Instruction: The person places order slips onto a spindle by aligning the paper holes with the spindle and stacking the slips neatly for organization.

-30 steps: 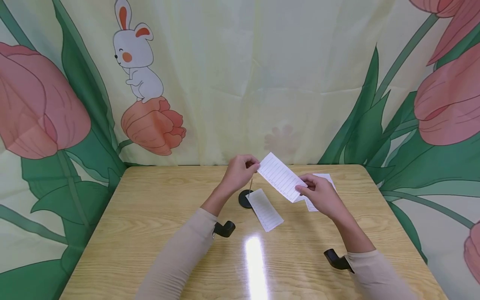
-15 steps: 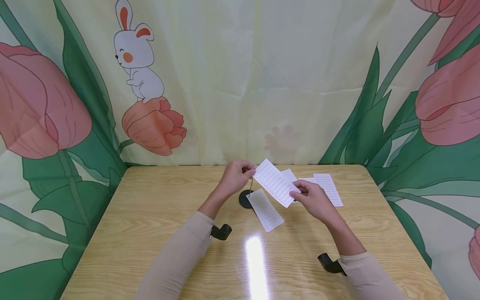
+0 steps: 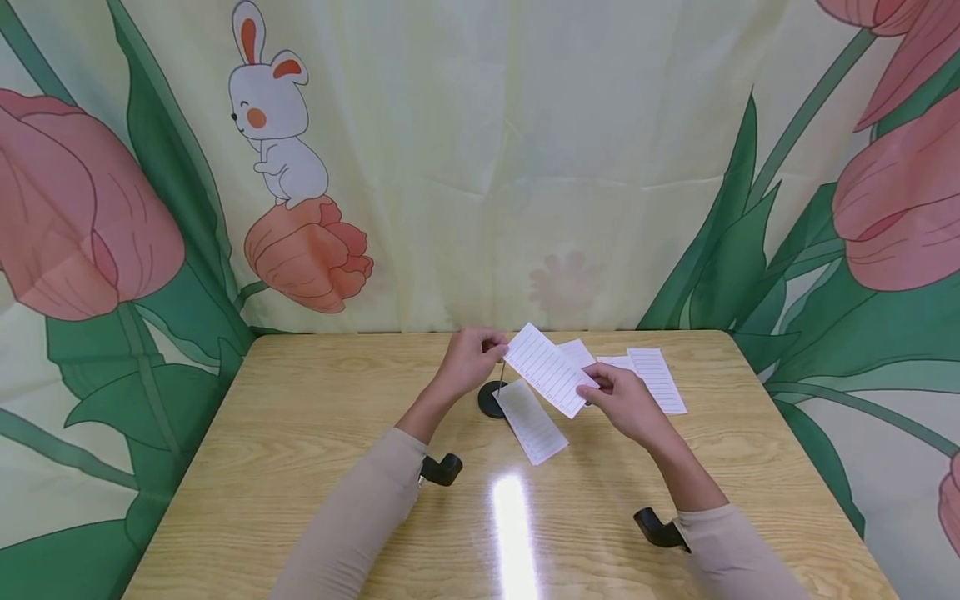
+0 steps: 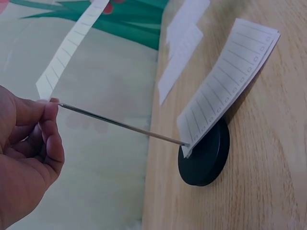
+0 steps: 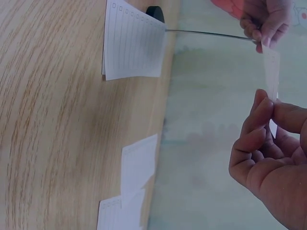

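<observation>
Both hands hold one lined paper slip (image 3: 547,367) above the table. My left hand (image 3: 467,360) pinches its left corner between thumb and fingers, right at the tip of an upright metal spike (image 4: 120,124). Whether the spike's tip has pierced the slip cannot be told. My right hand (image 3: 624,400) pinches the opposite end. The spike rises from a round black base (image 4: 206,158). Several lined slips (image 4: 228,76) are threaded at the bottom of the spike, leaning over the base toward the near side of the table.
Loose lined slips (image 3: 656,379) lie at the back right of the wooden table (image 3: 300,467), partly behind the right hand. A printed curtain (image 3: 450,167) hangs just beyond the table's far edge. Black wrist mounts (image 3: 442,470) sit on both wrists.
Both hands have lowered slightly and moved left with the slip, bringing its left corner to the spike's tip. More of the loose slips behind shows now.
</observation>
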The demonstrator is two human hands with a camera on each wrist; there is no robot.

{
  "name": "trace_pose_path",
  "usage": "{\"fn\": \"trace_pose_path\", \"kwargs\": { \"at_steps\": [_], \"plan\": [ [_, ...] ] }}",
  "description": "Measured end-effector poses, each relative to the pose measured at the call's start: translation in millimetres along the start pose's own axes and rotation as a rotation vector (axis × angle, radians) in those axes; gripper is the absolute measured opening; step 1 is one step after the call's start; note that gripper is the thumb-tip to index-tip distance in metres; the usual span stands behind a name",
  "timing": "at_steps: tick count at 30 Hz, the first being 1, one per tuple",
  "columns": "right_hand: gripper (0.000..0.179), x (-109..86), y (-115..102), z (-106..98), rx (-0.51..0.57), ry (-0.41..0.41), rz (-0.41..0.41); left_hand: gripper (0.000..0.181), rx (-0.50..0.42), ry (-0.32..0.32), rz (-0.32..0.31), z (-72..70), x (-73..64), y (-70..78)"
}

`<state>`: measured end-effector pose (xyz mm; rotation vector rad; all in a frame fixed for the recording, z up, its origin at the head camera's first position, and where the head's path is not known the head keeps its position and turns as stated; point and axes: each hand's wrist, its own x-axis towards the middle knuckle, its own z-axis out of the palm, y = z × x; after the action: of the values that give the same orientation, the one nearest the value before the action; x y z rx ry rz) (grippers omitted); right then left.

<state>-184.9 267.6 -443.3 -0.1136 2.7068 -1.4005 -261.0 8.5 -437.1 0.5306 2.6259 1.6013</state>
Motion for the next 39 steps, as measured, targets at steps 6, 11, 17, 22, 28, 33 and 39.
{"fn": "trace_pose_path", "kwargs": {
  "at_steps": [6,11,17,22,28,33,39],
  "plan": [
    [0.028,-0.1,2.6,1.0,0.0,-0.006,0.006,0.012,0.006,-0.006,-0.02,2.3,-0.4,-1.6],
    [0.027,0.0,4.2,1.4,-0.003,-0.004,-0.003,0.011,0.011,-0.003,-0.02,3.4,-1.3,-1.8],
    [0.027,0.4,6.5,2.3,-0.008,-0.007,-0.007,0.012,0.008,-0.01,-0.019,4.2,-2.1,-4.2],
    [0.027,0.3,7.0,2.8,-0.006,-0.01,-0.011,0.013,-0.022,-0.015,-0.029,4.2,-2.3,-5.8],
    [0.027,0.5,6.3,3.2,-0.01,-0.008,-0.012,0.012,-0.029,-0.014,-0.04,3.0,-2.5,-8.0],
    [0.028,0.5,5.3,3.8,-0.009,-0.012,-0.011,0.011,-0.028,-0.017,-0.052,2.5,-1.6,-8.8],
    [0.027,0.5,3.3,4.1,-0.01,-0.008,-0.013,0.012,-0.019,-0.02,-0.069,2.0,-1.4,-5.5]
  ]
}}
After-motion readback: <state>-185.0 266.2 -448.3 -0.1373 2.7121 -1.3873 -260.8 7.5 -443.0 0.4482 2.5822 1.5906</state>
